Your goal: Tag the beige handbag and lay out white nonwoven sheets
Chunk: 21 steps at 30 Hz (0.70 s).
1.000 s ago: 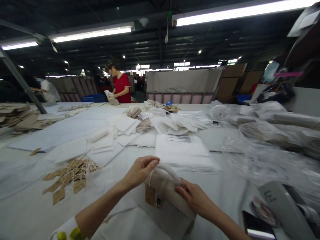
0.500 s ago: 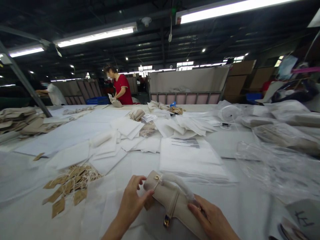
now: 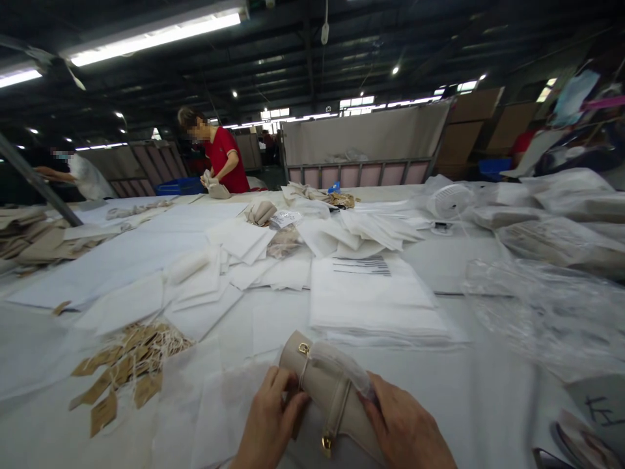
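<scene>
one right hand (image 3: 406, 417), four o'clock, clamps the handbag (image 3: 353, 413), seemingly steadying it; left hand (image 3: 269, 417), eight o'clock, at cord (image 3: 303, 372), grip unclear from here.

There is one beige, smooth handbag (image 3: 354, 420) with one arched handle in translucent white wrap (image 3: 340, 360) and two gold-coloured metal fittings (image 3: 327, 443) in sight. Two bare grips: one left grip (image 3: 299, 395), one right grip (image 3: 374, 397). On one white tabletop (image 3: 488, 410): one heap of brown card tags on white strings (image 3: 129, 361), too tangled to count, plus one brown card tag (image 3: 61, 307) apart; one round white fan (image 3: 450, 200); overlapping white sheets (image 3: 244, 241), uncountable. Farther off, two co-workers, one in red (image 3: 227, 159), one in white (image 3: 90, 177); overhead, two long, bright tube lights (image 3: 159, 39)
</scene>
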Each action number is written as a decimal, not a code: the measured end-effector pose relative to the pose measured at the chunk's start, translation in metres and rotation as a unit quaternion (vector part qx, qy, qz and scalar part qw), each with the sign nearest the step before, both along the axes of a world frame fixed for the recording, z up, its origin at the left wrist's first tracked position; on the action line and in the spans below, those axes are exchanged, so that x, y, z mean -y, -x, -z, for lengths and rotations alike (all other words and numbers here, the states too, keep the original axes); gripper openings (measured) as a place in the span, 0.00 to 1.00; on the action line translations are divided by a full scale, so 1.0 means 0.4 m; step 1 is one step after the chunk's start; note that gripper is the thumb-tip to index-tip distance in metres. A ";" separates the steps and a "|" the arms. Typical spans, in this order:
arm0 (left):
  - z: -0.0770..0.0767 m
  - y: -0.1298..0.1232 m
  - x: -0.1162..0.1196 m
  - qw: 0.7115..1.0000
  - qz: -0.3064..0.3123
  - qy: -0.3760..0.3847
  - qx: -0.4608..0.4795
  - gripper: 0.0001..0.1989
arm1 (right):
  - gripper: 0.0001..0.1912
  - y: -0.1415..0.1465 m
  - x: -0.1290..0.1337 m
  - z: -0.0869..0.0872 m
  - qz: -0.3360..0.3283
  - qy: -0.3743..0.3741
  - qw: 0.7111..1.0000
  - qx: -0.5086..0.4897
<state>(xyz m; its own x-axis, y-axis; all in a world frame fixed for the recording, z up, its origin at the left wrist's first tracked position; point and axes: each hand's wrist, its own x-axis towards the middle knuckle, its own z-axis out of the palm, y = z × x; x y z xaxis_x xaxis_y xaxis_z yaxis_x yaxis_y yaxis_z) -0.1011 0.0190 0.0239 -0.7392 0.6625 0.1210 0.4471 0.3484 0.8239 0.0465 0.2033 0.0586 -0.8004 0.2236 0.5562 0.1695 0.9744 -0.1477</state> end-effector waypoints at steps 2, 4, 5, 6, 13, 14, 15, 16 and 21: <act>0.012 -0.013 -0.001 1.000 0.003 -0.007 -0.009 0.11 | 0.14 -0.006 -0.009 -0.001 -0.011 -0.015 1.000 -0.016; 0.026 -0.028 0.002 1.000 -0.013 -0.014 -0.009 0.13 | 0.14 -0.012 -0.017 -0.004 -0.021 -0.030 0.999 -0.033; 0.034 -0.035 0.005 0.999 -0.032 -0.018 0.008 0.12 | 0.14 -0.014 -0.019 -0.006 -0.027 -0.037 0.998 -0.039; 0.043 -0.042 0.008 0.998 -0.056 -0.021 0.037 0.13 | 0.14 -0.017 -0.020 -0.008 -0.034 -0.042 0.998 -0.044; 0.101 -0.079 0.015 0.977 -0.157 -0.018 0.146 0.21 | 0.14 -0.028 -0.013 -0.011 -0.085 -0.054 0.994 -0.053; 0.102 -0.080 0.021 0.977 -0.155 -0.017 0.148 0.20 | 0.14 -0.029 -0.015 -0.011 -0.090 -0.053 0.993 -0.054; 0.098 -0.079 0.033 0.979 -0.143 -0.019 0.143 0.20 | 0.14 -0.032 -0.018 -0.011 -0.095 -0.051 0.993 -0.054; 0.090 -0.075 0.050 0.985 -0.120 -0.023 0.124 0.18 | 0.14 -0.035 -0.020 -0.011 -0.102 -0.049 0.992 -0.054; -0.011 -0.003 0.193 0.988 -0.015 -0.002 -0.153 0.12 | 0.15 -0.068 -0.013 -0.018 -0.162 -0.099 0.981 -0.043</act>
